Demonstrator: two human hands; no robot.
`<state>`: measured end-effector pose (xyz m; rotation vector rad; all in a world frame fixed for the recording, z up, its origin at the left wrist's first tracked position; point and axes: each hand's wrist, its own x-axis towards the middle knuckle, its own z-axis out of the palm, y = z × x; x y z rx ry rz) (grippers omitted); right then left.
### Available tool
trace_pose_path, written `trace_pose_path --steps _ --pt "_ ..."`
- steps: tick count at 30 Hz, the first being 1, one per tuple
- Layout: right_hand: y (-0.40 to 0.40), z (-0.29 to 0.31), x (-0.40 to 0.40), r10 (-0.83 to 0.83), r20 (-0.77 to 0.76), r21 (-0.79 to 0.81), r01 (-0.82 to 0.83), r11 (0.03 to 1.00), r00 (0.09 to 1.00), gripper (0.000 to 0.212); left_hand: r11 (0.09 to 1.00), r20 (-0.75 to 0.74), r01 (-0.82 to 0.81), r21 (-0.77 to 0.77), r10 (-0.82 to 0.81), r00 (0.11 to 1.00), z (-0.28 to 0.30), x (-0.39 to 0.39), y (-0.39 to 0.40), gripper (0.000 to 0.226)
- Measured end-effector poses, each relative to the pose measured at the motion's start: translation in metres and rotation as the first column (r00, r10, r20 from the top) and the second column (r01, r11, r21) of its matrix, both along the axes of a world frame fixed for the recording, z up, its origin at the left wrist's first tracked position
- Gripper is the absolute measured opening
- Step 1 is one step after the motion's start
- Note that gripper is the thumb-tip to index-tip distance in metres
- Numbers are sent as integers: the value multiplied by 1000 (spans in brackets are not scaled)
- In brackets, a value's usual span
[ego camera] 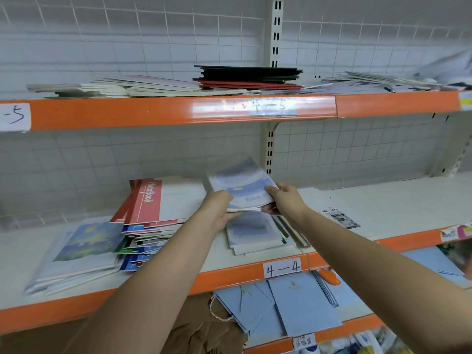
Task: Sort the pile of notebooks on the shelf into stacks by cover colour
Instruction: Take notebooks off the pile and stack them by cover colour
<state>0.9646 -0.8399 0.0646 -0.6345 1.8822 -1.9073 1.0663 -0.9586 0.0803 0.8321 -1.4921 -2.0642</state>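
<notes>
Pale blue notebook lifted between both hands, just above the matching blue stack — left hand pinching one edge, right hand clamped on the other. Could slip sideways onto the mixed red pile left of the hands — loose grip, glossy covers.

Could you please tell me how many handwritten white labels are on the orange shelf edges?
3: one at the upper rail's far left, one at its middle, blurred, and one on the middle shelf's rail. Others may lie outside the view.
</notes>
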Motion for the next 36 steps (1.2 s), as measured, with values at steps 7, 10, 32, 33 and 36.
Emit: trace_pose_path --steps 7,10,32,33,36 --pt "1 -34 -32 -49 -286 441 177 880 957 28 980 -94 -196 -38 192 977 32 45 -36 21" --pt "-4 -53 -39 140 -385 765 230 602 912 45 968 -154 -252 10 250 956 42 84 -69 16" --pt "-29 -79 -42 0 -182 811 150 566 983 26 851 74 -525 16 523 849 -38 267 -202 35" --pt "-29 -77 -39 17 -234 824 189 535 972 21 854 131 -518 -45 519 845 -44 264 -206 32" --pt "-26 -68 -34 -43 -301 774 270 572 953 23 829 364 -406 -386 541 758 -61 250 -218 27"
